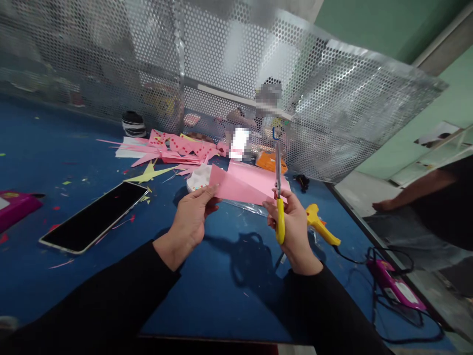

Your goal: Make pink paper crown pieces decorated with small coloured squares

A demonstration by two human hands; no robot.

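Head view: pink paper spans sideways, left hand pinching one end, right hand holding other plus scissors, tips away.

Both forearms reaching forward, left hand pinching, right hand curled, fingers bent.

Blue table is backed by a perforated silvery screen, with pale green walls kinda visible behind it.
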